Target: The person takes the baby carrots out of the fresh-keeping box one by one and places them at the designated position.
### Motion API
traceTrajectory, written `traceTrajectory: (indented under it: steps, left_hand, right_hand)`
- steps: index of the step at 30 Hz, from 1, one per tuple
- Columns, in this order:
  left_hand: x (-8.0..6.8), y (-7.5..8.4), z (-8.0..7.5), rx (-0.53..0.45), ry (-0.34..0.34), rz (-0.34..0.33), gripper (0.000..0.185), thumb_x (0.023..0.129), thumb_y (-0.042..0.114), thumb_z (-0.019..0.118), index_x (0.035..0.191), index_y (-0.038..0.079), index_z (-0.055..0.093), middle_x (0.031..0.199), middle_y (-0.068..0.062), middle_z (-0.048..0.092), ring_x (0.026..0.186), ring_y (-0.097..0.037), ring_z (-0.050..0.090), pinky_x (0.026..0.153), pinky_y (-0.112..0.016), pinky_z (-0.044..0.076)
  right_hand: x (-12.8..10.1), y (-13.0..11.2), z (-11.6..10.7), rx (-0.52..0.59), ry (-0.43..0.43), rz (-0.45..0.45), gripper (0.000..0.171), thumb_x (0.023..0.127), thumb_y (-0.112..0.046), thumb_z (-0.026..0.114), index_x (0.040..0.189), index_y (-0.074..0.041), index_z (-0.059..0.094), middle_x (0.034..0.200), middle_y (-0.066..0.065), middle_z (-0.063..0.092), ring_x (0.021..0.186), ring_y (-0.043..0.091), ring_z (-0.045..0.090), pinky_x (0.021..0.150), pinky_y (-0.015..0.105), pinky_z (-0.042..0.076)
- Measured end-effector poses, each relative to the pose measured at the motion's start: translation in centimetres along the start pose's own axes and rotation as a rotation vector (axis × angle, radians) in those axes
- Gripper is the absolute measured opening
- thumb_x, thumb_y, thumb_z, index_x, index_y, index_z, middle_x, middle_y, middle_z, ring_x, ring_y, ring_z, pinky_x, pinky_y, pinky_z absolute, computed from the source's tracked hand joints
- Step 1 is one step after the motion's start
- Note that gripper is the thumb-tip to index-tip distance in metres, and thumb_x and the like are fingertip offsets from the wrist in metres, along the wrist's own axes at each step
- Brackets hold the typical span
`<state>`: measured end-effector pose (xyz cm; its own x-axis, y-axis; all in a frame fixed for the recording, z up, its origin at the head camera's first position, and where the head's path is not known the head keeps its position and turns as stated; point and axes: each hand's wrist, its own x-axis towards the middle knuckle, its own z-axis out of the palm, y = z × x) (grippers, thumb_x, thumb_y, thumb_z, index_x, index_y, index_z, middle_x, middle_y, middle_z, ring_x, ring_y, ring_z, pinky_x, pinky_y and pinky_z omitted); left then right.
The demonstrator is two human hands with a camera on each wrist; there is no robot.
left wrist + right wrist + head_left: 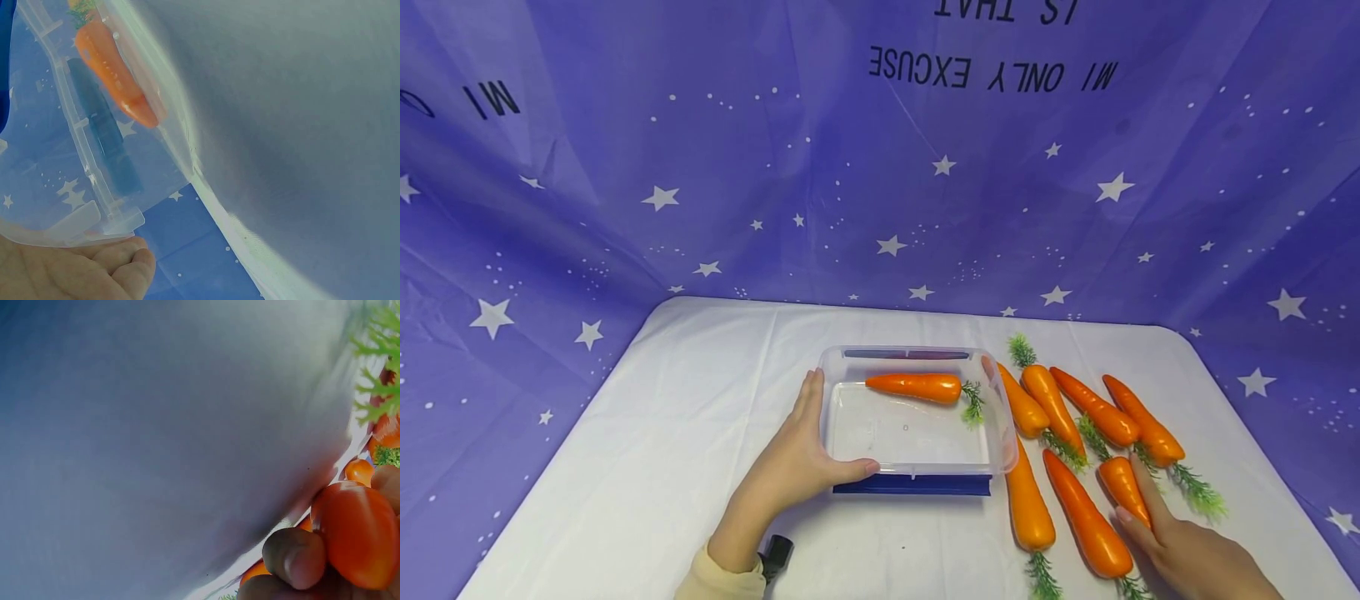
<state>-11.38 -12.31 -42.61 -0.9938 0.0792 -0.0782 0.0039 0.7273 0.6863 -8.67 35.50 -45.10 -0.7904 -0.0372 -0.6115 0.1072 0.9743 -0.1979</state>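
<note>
A clear plastic box (917, 417) sits in the middle of a white table (662, 433), and everything else is easy to find from that box. One carrot (917, 386) is already lying inside the box, near its far wall, with its green top pointing right. The left hand (797, 462) is on the left side of the box, with the fingers flat along the wall and the thumb hooked over the near corner, so it holds the box steady. To the right of the box is a bunch of carrots (1075, 417) lying on the table, seven as far as I can count, some touching each other and one right against the box. The right hand (1180, 546) is at the near end of that bunch, to the right of the box. Its fingers are curled around a small carrot (1123, 487), and the right wrist view shows the fingertips (294, 556) pressed on the orange skin. That carrot looks like it is on the table, not lifted yet. So I think the job has only just started: one carrot is in, one is in the hand, and the others wait beside the box. Behind the box hangs a blue cloth with stars (880, 192).
</note>
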Motion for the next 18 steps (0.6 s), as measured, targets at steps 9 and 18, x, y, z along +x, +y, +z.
traceTrajectory:
  steps: [9,18]
  left_hand:
    - [0.02,-0.04,0.05,0.004,0.000,0.000,0.138,0.053,0.079,0.071,0.151,0.028,-0.011,0.160,0.007,-0.008,0.147,-0.015,0.007,0.117,-0.045,0.022]
    - [0.03,0.00,-0.02,0.000,-0.005,-0.006,0.139,0.051,0.080,0.071,0.152,0.027,-0.010,0.160,0.006,-0.008,0.147,-0.017,0.008,0.117,-0.045,0.022]
  right_hand:
    - [0.16,0.22,0.37,-0.046,0.003,0.046,0.099,0.087,-0.076,0.019,0.140,-0.013,-0.036,0.099,0.021,0.067,0.081,0.036,0.065,0.060,0.059,0.049]
    - [-0.07,0.16,0.27,-0.054,0.032,0.021,0.097,0.088,-0.074,0.023,0.139,-0.019,-0.038,0.073,0.005,0.063,0.070,0.028,0.064,0.054,0.051,0.049]
